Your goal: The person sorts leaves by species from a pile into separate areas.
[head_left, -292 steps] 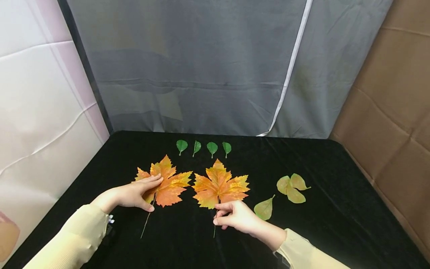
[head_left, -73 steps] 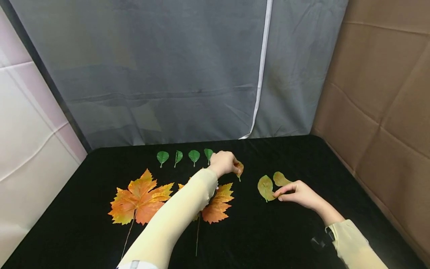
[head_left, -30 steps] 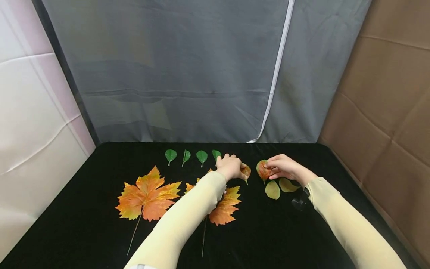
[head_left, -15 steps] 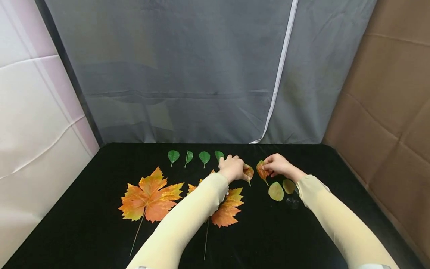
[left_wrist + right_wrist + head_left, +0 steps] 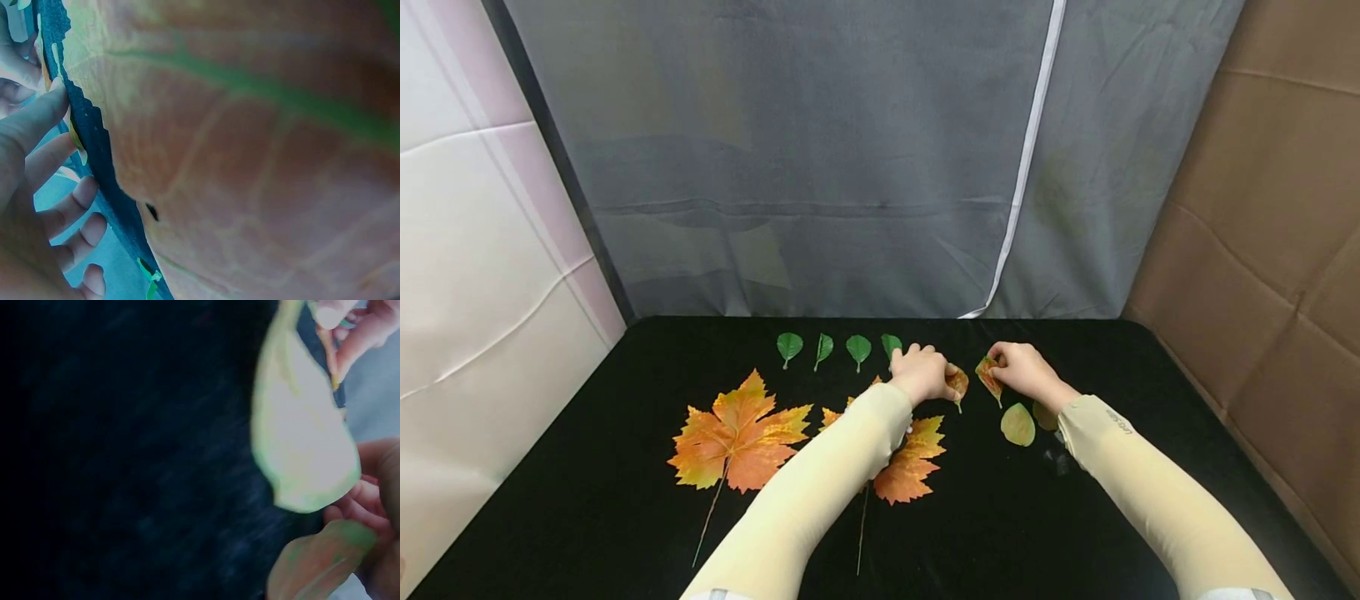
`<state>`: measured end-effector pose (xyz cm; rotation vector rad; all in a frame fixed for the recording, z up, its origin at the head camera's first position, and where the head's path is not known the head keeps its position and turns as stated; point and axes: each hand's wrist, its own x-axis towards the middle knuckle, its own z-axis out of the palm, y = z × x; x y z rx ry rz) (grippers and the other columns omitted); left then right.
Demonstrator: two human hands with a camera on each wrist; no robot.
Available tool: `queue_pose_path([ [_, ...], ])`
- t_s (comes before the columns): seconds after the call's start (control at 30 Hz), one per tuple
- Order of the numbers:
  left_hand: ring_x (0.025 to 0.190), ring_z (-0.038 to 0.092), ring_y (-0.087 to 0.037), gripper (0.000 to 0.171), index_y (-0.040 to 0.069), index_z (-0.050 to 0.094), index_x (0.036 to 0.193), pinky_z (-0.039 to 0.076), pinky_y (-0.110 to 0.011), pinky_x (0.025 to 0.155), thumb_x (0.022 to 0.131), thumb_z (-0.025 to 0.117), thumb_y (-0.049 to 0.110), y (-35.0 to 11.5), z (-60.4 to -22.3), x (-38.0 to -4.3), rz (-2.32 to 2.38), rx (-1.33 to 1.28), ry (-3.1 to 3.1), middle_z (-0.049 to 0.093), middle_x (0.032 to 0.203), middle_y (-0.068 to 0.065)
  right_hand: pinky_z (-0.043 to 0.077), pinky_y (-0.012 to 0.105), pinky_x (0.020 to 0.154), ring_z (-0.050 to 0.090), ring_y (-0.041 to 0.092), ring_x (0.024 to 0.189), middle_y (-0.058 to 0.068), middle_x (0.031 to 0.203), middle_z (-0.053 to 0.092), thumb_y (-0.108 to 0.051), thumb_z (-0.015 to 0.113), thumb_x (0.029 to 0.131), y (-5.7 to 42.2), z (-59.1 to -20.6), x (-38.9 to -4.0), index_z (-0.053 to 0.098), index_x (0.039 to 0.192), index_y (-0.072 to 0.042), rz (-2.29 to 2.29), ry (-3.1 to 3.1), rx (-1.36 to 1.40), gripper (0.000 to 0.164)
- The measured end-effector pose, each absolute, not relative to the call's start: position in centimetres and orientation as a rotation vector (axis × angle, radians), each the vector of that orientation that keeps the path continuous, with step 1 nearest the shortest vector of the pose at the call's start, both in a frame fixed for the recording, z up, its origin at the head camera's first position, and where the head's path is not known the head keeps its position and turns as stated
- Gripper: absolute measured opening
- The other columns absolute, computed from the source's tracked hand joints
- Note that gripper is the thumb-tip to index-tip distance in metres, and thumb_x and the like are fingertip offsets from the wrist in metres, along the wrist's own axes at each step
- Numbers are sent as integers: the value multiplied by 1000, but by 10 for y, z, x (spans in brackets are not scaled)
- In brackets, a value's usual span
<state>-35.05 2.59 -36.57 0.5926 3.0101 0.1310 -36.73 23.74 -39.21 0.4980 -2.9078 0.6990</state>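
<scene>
My left hand [image 5: 919,373] pinches a small orange-brown leaf [image 5: 957,383] near the table's far side, its other fingers spread. Just right of it, my right hand [image 5: 1026,371] pinches another small orange leaf [image 5: 988,377] between thumb and forefinger. The two leaves stand close together, stems downward, with a narrow gap. A yellow-green leaf [image 5: 1018,425] lies below the right hand, and a second one [image 5: 1045,415] is partly hidden by the right wrist. In the left wrist view, a maple leaf [image 5: 250,156] fills most of the picture beside the left hand [image 5: 56,156].
Several green leaves [image 5: 858,350] form a row at the back; the left fingertips overlap the rightmost. Two orange maple leaves with thin stems lie in front, the left one [image 5: 737,437] fully visible, the right one [image 5: 910,462] partly under the left forearm. Grey cloth [image 5: 812,167] hangs behind the table.
Earlier, both hands were at the maple leaves. My right hand has since lifted a leaf from the yellow-green group and brought it left beside the left hand's leaf. Over the last half second little moves.
</scene>
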Motion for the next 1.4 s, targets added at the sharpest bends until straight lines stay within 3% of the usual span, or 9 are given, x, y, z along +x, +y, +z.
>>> queue_pose_path([
  [0.23,113,47,-24,51,36,68,122,33,-47,93,76,74,59,25,-368,-351,126,577,3005,58,117,2,47,31,56,54,11,59,-2,70,62,-6,67,86,238,-397,-367,72,97,-5,683,-2902,561,12],
  [0.47,110,47,-24,50,36,69,121,33,-46,92,76,74,58,25,-367,-352,144,572,2999,58,114,2,53,32,69,64,10,75,4,94,73,-15,73,87,248,-391,-368,74,107,-4,693,-2984,663,23],
  [0.53,109,47,-23,50,36,69,121,33,-46,92,76,75,57,25,-367,-352,151,571,3000,58,113,2,51,31,65,61,10,71,4,94,73,-16,73,86,251,-388,-367,73,111,-4,695,-3001,691,28],
  [0.67,111,47,-24,51,36,68,122,33,-46,93,77,74,58,25,-367,-351,147,582,2994,58,116,2,42,28,57,50,10,60,-3,76,67,-20,77,83,255,-387,-366,71,116,-5,725,-3041,690,37],
  [0.77,112,47,-24,51,37,67,124,33,-46,93,77,74,58,26,-366,-349,140,593,2993,58,118,2,40,27,57,47,10,60,-6,69,61,-24,79,80,256,-387,-365,71,117,-5,758,-3054,666,42],
  [1.0,112,47,-24,51,36,68,123,34,-46,92,77,74,58,27,-366,-349,147,608,2999,58,117,2,45,28,63,53,9,67,-1,87,71,-27,79,81,258,-385,-360,69,121,-7,735,-3083,612,46],
  [1.13,112,47,-24,51,38,67,123,34,-46,93,77,74,59,28,-367,-352,130,606,2994,58,117,2,42,28,58,50,10,62,2,96,71,-28,76,84,259,-387,-358,66,126,-9,724,-3107,594,47],
  [1.4,111,47,-24,52,38,67,123,33,-46,93,76,74,59,27,-367,-353,121,600,2985,59,117,2,39,27,54,47,9,56,2,90,71,-28,75,86,255,-388,-356,65,127,-8,704,-3116,611,47],
])
